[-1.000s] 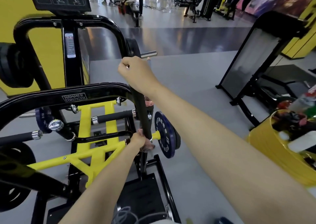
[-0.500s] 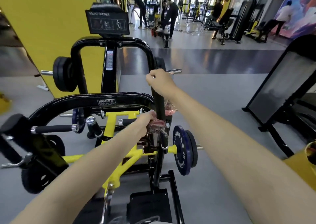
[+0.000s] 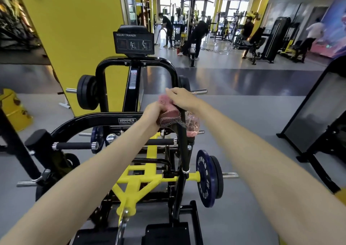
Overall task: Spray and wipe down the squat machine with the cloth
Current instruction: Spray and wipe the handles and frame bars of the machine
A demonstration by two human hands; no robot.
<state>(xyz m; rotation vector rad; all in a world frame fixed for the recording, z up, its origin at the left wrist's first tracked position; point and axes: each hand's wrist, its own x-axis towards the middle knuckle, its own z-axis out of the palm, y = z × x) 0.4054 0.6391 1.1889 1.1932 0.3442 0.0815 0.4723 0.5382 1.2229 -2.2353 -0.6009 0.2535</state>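
The left hand (image 3: 152, 113), clutching the pink woven cloth (image 3: 169, 113) round the black upright bar (image 3: 184, 151) of the black-and-yellow steel squat machine (image 3: 104, 119), has climbed from far below to just beneath the right hand (image 3: 180, 98), which is draped atop the bar, grip unclear. That bar looks nearly wiped.

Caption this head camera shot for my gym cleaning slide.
Left hand grips a pink cloth against the squat machine upright, right hand resting on top.

1. Both arms are bare from the lower edge of the view up to the hands.
2. The left forearm (image 3: 84, 181) is slender and tapers toward the wrist.
3. The right forearm (image 3: 262, 160) looks broader, being nearer the camera.
4. The left hand (image 3: 152, 113) and right hand (image 3: 182, 98) are bare.
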